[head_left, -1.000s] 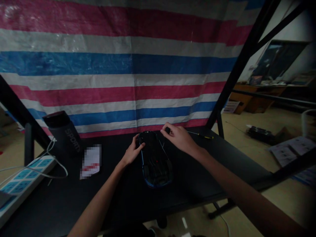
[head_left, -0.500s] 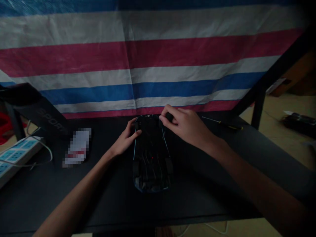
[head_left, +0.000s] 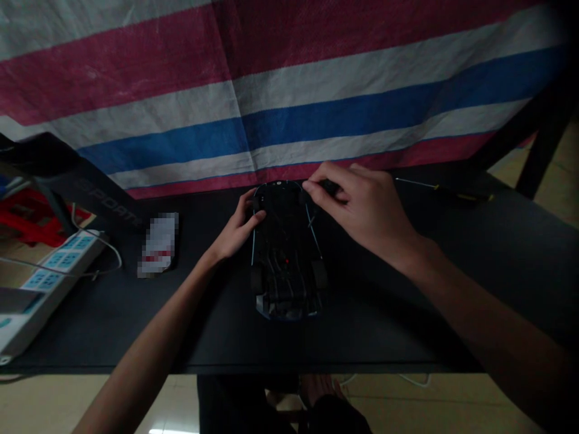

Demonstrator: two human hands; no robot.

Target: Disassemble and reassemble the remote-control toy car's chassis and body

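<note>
A dark toy car (head_left: pixel 286 259) with thin blue edges lies upside down on the black table (head_left: pixel 407 301), its underside up. My left hand (head_left: pixel 235 232) grips the car's far left side, fingers curled against it. My right hand (head_left: pixel 362 208) pinches a small black wheel (head_left: pixel 326 188) at the car's far right corner, fingers closed round it.
A thin screwdriver with a yellow-marked handle (head_left: pixel 443 190) lies at the back right. A white card (head_left: pixel 158 244) lies left of the car. A dark bottle (head_left: pixel 67 175) and a white power strip (head_left: pixel 45 277) with a cable stand at the left. A striped tarp (head_left: pixel 271 108) hangs behind.
The view has tilted down and closer to the table. My right hand has shifted slightly with the wheel at the car's far right corner; my left hand stays on the car.
</note>
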